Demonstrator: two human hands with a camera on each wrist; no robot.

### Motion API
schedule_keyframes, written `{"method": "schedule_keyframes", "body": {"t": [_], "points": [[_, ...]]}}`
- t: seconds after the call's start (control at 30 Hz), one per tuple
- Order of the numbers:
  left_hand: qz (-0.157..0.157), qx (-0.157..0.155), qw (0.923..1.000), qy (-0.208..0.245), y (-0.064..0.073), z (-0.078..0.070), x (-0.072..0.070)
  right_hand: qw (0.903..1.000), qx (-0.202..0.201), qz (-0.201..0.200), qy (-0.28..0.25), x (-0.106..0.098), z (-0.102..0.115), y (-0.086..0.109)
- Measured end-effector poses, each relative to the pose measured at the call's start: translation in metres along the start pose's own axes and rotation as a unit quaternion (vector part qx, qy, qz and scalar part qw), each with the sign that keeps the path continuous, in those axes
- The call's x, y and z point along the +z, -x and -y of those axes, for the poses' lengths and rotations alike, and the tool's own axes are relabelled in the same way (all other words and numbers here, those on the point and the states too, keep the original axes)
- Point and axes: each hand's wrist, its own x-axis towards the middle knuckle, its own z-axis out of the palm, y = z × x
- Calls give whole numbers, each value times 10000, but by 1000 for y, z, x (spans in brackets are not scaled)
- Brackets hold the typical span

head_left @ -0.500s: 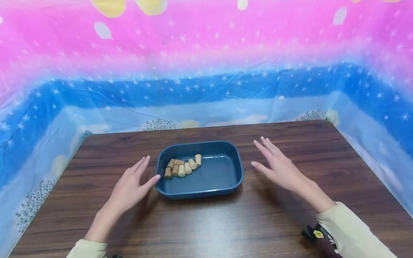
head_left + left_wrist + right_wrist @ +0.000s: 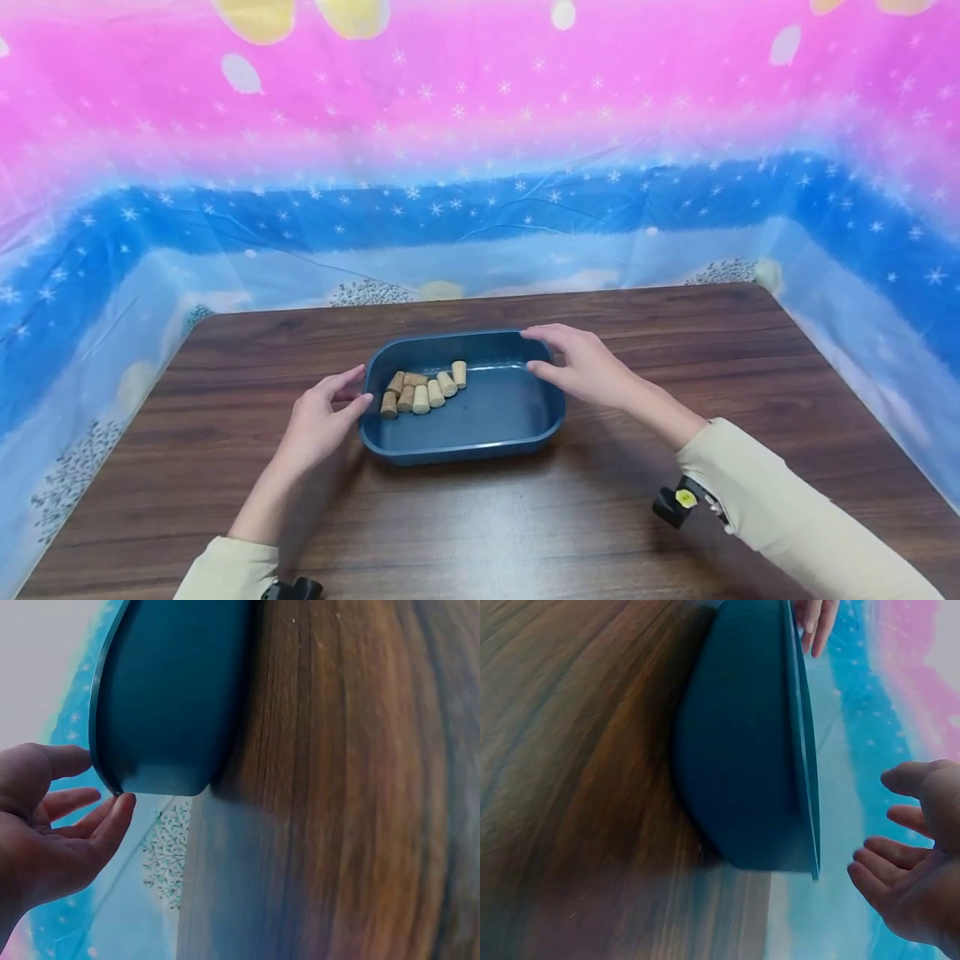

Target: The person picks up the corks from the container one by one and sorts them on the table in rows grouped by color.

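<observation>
The blue tub sits on the table with small corks in its left part, the left hand is at its left rim with thumb and fingers apart, and the right hand, fingers softly bent and spread, hangs by its right end.

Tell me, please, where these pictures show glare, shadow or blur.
Head view: pale glare on the near tabletop, shadow below the tray. Left wrist: grain blurred towards the right, upper left washed out. Right wrist: hazy grain, dark shadow beside the tray.
</observation>
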Motion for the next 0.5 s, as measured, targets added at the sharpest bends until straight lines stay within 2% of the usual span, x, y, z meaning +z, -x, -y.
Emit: {"method": "schedule_keyframes", "body": {"t": [0.13,0.23,0.37,0.5], "points": [[-90,-230,9995,207,-1,1,0,9981,148,540,-245,3,8,-19],[-94,-509,9971,552,-3,3,1,9952,266,872,-351,7,11,-33],[-8,-860,9877,1307,-5,7,2,9927,254,1154,-250,11,13,-49],[54,-1003,9757,1949,-7,10,4,9905,198,1334,-260,17,16,-62]]}}
